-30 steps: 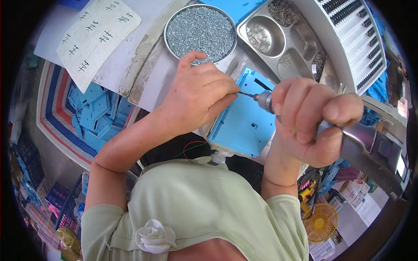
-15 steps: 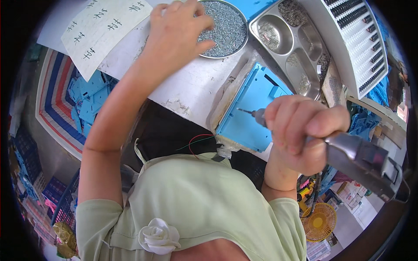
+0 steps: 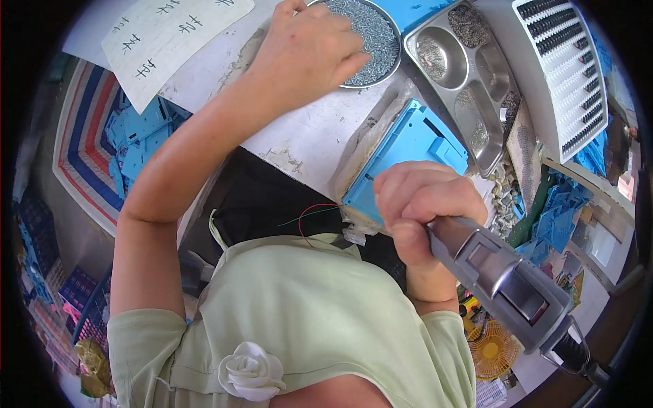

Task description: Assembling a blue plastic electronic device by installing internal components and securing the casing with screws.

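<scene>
My left hand (image 3: 306, 54) is over the near left side of a round metal bowl (image 3: 399, 54) of small silvery screws (image 3: 371, 30). Its fingers are curled, thumb close to the forefinger; whatever they hold is hidden. In a fist, my right hand (image 3: 432, 204) grips a grey electric screwdriver (image 3: 503, 282), its body slanting down to the right. The driver's tip is hidden behind the fist. Beneath this hand lies a light blue plastic frame (image 3: 401, 146), seated in a rough pale holder (image 3: 357, 160) on the white table; the fist covers its near right part.
A metal compartment tray (image 3: 469, 88) holds small metal parts. Beside it stands a white rack (image 3: 564, 75) with rows of black pieces. A handwritten sheet (image 3: 170, 47) lies at the far left, near a striped bag (image 3: 85, 136) of blue plastic parts. A yellow basket (image 3: 491, 350) is lower right.
My right hand has moved left and nearer to me over the blue frame, with the screwdriver swinging downward. My left hand has shifted right over the screws, its fingers drawn closer together.
</scene>
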A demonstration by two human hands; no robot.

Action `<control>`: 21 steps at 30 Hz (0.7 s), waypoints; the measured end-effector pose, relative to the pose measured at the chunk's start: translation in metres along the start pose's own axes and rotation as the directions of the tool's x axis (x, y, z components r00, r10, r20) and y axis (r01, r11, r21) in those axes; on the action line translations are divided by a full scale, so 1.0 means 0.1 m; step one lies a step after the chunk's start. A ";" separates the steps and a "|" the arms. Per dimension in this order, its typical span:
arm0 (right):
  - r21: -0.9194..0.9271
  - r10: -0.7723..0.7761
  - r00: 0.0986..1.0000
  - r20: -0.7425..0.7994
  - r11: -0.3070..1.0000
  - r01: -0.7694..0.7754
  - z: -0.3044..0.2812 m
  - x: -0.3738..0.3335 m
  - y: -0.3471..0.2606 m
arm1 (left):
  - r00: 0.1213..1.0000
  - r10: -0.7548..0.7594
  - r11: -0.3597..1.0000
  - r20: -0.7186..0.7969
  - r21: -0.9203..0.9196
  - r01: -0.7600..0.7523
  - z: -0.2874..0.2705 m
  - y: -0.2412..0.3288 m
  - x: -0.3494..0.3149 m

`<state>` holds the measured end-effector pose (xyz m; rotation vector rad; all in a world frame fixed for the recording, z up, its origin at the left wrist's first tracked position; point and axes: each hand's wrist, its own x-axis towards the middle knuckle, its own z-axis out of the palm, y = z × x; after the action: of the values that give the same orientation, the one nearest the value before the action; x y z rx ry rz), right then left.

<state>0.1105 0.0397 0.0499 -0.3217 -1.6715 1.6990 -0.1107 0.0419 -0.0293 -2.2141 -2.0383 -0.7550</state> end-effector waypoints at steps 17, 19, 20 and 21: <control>0.058 -0.226 0.948 0.224 0.974 0.219 -0.30 0.11 -0.23 | 0.995 0.048 0.789 -0.089 -0.607 -0.093 -0.19 0.78 -0.68; 0.114 -0.261 0.927 0.270 0.964 0.239 -0.34 0.17 -0.20 | 0.989 0.062 0.813 -0.132 -0.568 -0.127 -0.21 0.79 -0.67; 0.123 -0.259 0.931 0.259 0.964 0.234 -0.31 0.18 -0.20 | 0.986 0.070 0.825 -0.153 -0.547 -0.143 -0.22 0.80 -0.68; 0.093 -0.210 0.961 0.177 0.976 0.196 -0.17 0.16 -0.26 | 0.987 0.094 0.827 -0.131 -0.542 -0.151 -0.24 0.80 -0.69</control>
<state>0.1184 0.0600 0.0775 0.0466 -1.7039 1.6725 -0.0441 -0.0416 -0.0107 -2.4734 -1.7620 -1.5701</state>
